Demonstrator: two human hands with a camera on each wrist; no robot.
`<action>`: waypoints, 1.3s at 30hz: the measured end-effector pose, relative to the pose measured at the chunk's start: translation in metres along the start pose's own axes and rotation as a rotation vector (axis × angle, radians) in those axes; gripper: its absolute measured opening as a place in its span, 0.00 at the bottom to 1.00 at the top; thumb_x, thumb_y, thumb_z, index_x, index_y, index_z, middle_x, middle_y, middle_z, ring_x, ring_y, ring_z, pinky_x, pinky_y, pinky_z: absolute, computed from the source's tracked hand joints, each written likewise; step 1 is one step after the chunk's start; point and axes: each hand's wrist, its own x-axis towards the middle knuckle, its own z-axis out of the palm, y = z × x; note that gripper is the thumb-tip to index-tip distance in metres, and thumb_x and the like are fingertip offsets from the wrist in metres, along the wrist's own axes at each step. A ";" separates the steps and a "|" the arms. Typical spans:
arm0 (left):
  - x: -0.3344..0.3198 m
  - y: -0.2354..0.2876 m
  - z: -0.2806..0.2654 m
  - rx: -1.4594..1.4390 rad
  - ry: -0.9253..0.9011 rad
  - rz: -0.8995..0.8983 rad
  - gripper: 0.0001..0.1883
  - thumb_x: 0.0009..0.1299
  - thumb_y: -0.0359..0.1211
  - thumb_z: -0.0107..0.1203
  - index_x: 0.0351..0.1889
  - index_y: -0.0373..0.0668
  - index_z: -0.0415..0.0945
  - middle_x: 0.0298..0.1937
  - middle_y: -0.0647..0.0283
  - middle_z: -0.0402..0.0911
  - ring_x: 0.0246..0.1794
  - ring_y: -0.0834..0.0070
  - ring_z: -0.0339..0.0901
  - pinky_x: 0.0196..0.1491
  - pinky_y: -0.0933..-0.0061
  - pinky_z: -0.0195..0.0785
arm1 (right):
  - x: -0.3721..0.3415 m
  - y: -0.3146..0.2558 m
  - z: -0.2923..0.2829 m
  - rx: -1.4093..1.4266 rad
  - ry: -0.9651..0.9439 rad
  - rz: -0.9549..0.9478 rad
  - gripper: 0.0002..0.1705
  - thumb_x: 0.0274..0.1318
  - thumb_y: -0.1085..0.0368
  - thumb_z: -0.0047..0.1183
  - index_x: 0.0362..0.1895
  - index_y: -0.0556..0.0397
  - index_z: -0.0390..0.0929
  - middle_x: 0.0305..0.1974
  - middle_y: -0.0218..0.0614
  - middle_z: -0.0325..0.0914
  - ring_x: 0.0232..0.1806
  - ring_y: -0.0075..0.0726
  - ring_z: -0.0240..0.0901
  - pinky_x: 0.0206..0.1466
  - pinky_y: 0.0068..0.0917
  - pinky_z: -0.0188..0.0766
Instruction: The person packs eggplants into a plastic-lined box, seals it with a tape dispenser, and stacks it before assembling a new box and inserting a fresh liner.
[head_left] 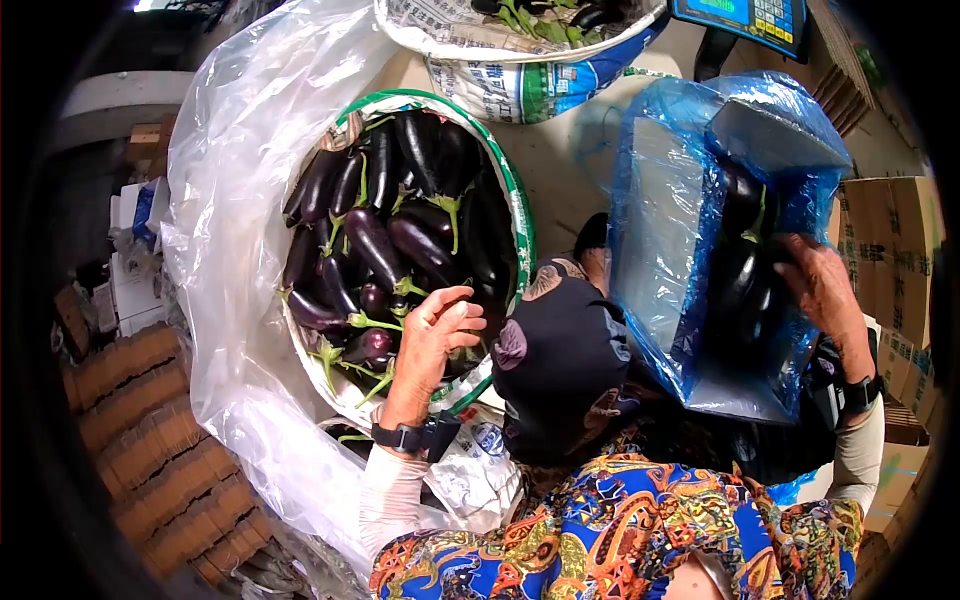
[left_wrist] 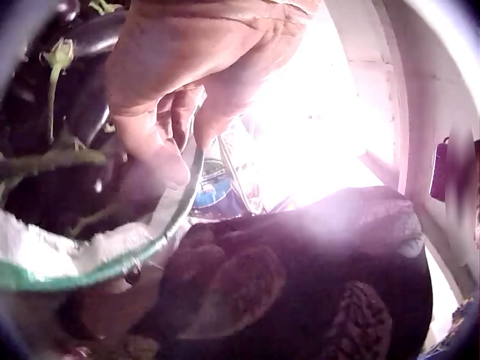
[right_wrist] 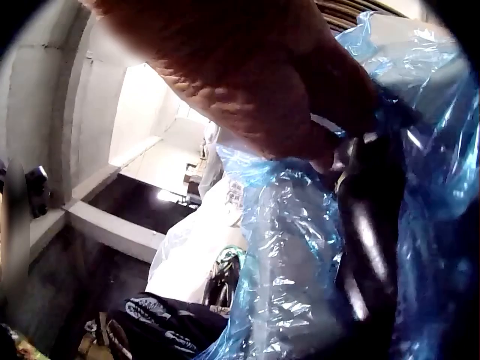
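Observation:
Dark purple eggplants [head_left: 375,245] with green stems fill a round, green-rimmed basket [head_left: 528,225] in the head view. My left hand [head_left: 437,335] hovers over the basket's near right side, fingers loosely bent and nothing between them. In the left wrist view, its fingertips [left_wrist: 172,169] hang just inside the rim. My right hand [head_left: 825,290] is inside a box lined with blue plastic film [head_left: 650,250], its fingers at the upper end of a glossy eggplant [right_wrist: 367,225]. The right wrist view shows that hand gripping the eggplant by its top; part of the fingers is hidden. Other eggplants lie beside it.
Clear plastic sheeting [head_left: 225,240] spreads around the basket's left side. Another basket [head_left: 480,85] and a scale [head_left: 745,15] stand at the back. Flattened cardboard [head_left: 150,430] is stacked at left, cartons [head_left: 890,255] at right. The person's dark-clothed knee [head_left: 555,350] lies between basket and box.

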 end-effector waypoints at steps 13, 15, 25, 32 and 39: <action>0.128 -0.011 -0.074 0.210 0.328 0.211 0.16 0.70 0.29 0.55 0.53 0.32 0.75 0.45 0.57 0.82 0.40 0.72 0.81 0.42 0.75 0.76 | 0.002 0.036 -0.005 -0.111 0.181 0.176 0.22 0.58 0.68 0.53 0.57 0.58 0.72 0.55 0.50 0.73 0.54 0.61 0.70 0.54 0.43 0.68; 0.145 -0.012 -0.064 0.462 0.332 0.263 0.15 0.67 0.30 0.58 0.50 0.35 0.77 0.44 0.58 0.83 0.39 0.71 0.81 0.42 0.71 0.75 | 0.001 0.034 -0.005 -0.101 0.192 0.173 0.22 0.58 0.69 0.53 0.58 0.58 0.71 0.54 0.50 0.72 0.49 0.60 0.72 0.51 0.41 0.70; 0.216 0.014 -0.053 0.948 0.515 0.308 0.22 0.62 0.38 0.60 0.53 0.39 0.76 0.48 0.47 0.82 0.51 0.51 0.79 0.56 0.58 0.69 | 0.003 0.024 -0.008 -0.050 0.171 0.153 0.20 0.57 0.72 0.54 0.55 0.59 0.73 0.49 0.51 0.75 0.46 0.61 0.72 0.48 0.43 0.69; 0.207 0.031 -0.074 1.035 0.506 0.421 0.22 0.62 0.37 0.61 0.53 0.35 0.78 0.51 0.46 0.81 0.53 0.54 0.78 0.57 0.63 0.69 | -0.003 0.049 -0.008 -0.145 0.194 0.032 0.19 0.58 0.70 0.55 0.55 0.56 0.74 0.42 0.51 0.75 0.42 0.59 0.71 0.45 0.43 0.68; 0.259 0.008 -0.093 0.905 0.449 0.253 0.30 0.63 0.38 0.62 0.60 0.29 0.70 0.55 0.46 0.78 0.53 0.56 0.75 0.59 0.65 0.65 | 0.005 0.042 -0.039 0.004 0.515 0.114 0.12 0.62 0.63 0.54 0.47 0.55 0.79 0.29 0.44 0.78 0.27 0.45 0.75 0.33 0.36 0.71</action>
